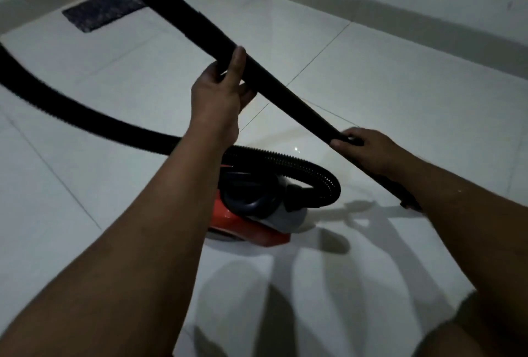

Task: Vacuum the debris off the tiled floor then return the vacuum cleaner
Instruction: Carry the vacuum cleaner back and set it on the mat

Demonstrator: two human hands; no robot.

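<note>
Gripping wand (183, 17) w/ both hands, slanting above canister (254, 210) | L hand (220, 90) curling round mid-tube, R hand (368, 153) pinching lower end, prob steering nozzle to floor (400, 85) | hose (85, 116) looping left of canister | debris: can't tell

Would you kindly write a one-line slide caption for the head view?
Both hands, left hand and right hand, grip the black wand above the red canister vacuum on the tiled floor.

L forearm (160, 213) bare, no sleeve | R forearm (463, 213) same
</note>
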